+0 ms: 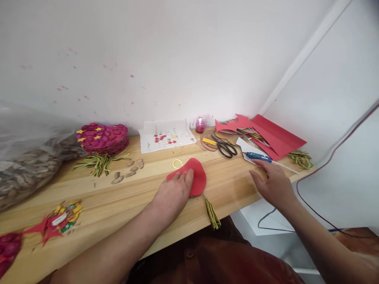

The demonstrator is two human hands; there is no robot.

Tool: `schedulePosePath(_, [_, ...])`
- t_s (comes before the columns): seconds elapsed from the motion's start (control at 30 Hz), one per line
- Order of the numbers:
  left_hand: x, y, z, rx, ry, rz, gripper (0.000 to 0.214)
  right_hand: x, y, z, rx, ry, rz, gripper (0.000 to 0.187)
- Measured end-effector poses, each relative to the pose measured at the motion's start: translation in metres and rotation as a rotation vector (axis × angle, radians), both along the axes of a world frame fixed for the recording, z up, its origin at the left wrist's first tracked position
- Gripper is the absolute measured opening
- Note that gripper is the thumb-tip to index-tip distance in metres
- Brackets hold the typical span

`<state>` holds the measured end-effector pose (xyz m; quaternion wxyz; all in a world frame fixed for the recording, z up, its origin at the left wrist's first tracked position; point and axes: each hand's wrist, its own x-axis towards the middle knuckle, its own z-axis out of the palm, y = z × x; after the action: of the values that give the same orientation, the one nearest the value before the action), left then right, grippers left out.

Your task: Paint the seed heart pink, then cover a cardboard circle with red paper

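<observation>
My left hand (174, 191) lies flat, fingers together, on a red paper heart-like shape (196, 176) in the middle of the wooden table (118, 205). A green and yellow tassel (212, 213) hangs from the shape over the table's front edge, and a yellow loop (177, 163) lies just behind it. My right hand (271, 181) rests on the table to the right with its fingers stretched toward a blue glue gun (259, 157). Whether the fingertips touch the gun I cannot tell.
Black scissors (226, 148), red paper sheets (272, 136), a pink cup (200, 124) and a paper with red stars (166, 136) lie at the back. A stack of purple decorated shapes (102, 138), loose seeds (127, 171) and a plastic bag of seeds (26, 165) sit left. A cable (314, 209) hangs right.
</observation>
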<state>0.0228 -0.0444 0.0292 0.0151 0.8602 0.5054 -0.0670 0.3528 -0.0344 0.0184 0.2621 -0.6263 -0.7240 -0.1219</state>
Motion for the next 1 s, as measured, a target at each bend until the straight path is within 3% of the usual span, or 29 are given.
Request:
schedulePosePath(0.13, [0.000, 0.002, 0.001, -0.006, -0.038, -0.061, 0.041, -0.067, -0.009, 0.012, 0.065, 0.082, 0.471, 0.015])
schedulePosePath(0.23, [0.000, 0.002, -0.004, 0.020, -0.059, -0.089, 0.039, -0.113, -0.008, 0.017, -0.037, 0.118, 0.725, 0.023])
schedulePosePath(0.3, [0.000, 0.003, -0.008, 0.037, -0.063, -0.097, 0.038, -0.135, -0.002, 0.014, -0.147, 0.091, 0.821, 0.031])
schedulePosePath(0.43, [0.001, 0.003, -0.017, 0.091, -0.078, -0.119, 0.038, -0.153, 0.014, -0.001, -0.340, 0.068, 0.826, 0.047])
schedulePosePath(0.57, [0.001, 0.000, -0.017, 0.107, -0.095, -0.140, 0.042, -0.148, 0.017, -0.017, -0.435, 0.038, 0.799, 0.057])
schedulePosePath(0.73, [0.003, -0.004, -0.016, 0.188, -0.108, -0.153, 0.044, -0.133, 0.022, -0.036, -0.349, -0.027, 0.758, 0.064])
schedulePosePath(1.0, [0.004, -0.002, -0.032, 0.323, -0.150, -0.115, 0.039, -0.122, 0.044, -0.063, -0.155, -0.145, 0.757, 0.067])
